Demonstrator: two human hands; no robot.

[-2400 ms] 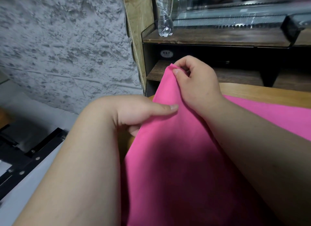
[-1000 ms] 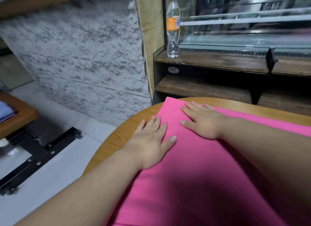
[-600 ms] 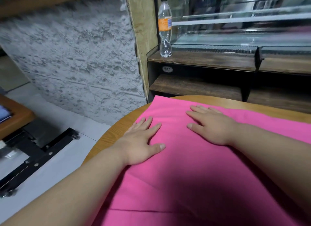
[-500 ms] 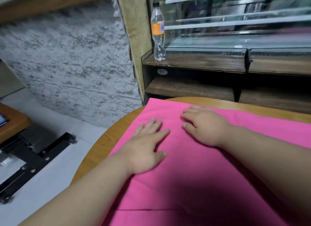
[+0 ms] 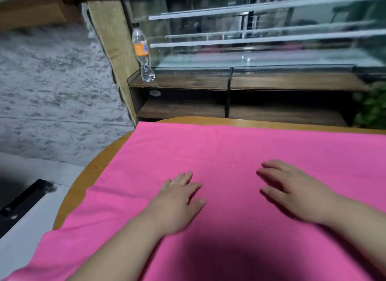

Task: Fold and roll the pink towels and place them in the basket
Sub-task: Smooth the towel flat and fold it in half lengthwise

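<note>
We see everything through one wide-angle camera worn on the person's head, looking forward and down along both forearms. It sits close above the work: the left hand (image 5: pixel 177 199) and right hand (image 5: pixel 292 195) take the lower middle of the frame, palms down over the pink towel (image 5: pixel 229 151), which spreads across nearly the whole lower half. The table (image 5: pixel 94 168) shows only as a curved rim at the left and far edge. Straight ahead and farther off, we face a wooden shelf (image 5: pixel 188 82) with a bottle (image 5: pixel 143 53) and a glass case (image 5: pixel 250 30). The wall (image 5: pixel 52 92) at the left leans with the lens.
</note>
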